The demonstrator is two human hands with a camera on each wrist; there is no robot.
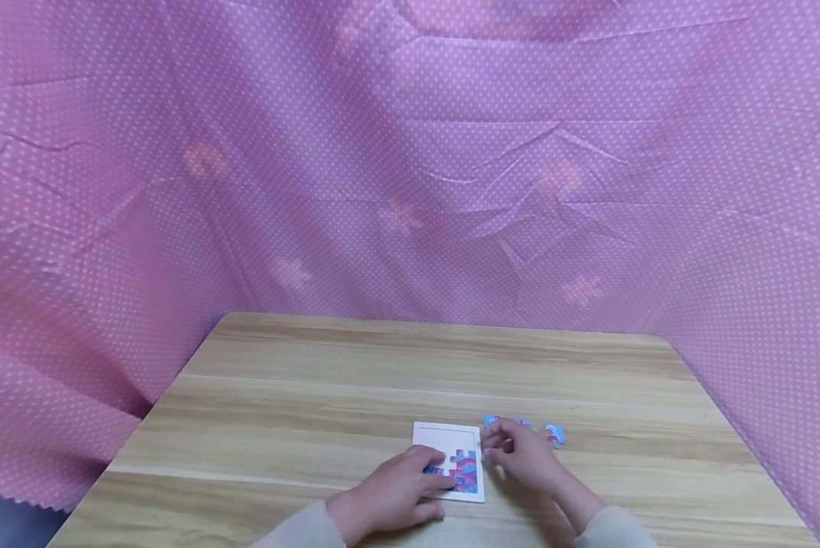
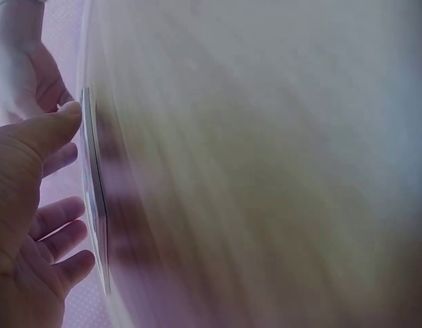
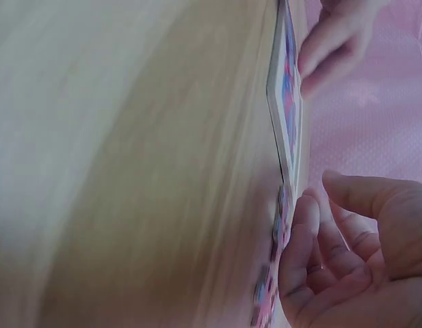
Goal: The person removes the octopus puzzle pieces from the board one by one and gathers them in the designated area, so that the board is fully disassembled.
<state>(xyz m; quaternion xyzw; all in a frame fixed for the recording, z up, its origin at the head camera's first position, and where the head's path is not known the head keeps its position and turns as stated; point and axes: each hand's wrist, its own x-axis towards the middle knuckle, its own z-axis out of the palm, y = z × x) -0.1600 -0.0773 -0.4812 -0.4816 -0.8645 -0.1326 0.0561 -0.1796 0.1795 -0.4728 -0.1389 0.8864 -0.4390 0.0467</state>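
A white-framed puzzle board (image 1: 444,435) lies near the table's front, with several joined blue, pink and purple puzzle pieces (image 1: 466,481) in its lower right part. My left hand (image 1: 401,487) rests on the board's left and lower side, fingers spread over the pieces; the left wrist view shows its thumb (image 2: 57,130) at the board's edge. At the board's right edge is my right hand (image 1: 528,457), fingers loosely bent. Its thumb (image 3: 361,193) stands apart from the fingertips, with nothing visible between them. Loose puzzle pieces (image 1: 555,434) lie beside and partly behind this hand.
The wooden table (image 1: 300,403) has rounded far corners. Pink dotted cloth (image 1: 410,167) hangs behind it and along both sides. In the right wrist view, loose pieces (image 3: 265,294) lie in a row off the board's corner, close to the right fingers.
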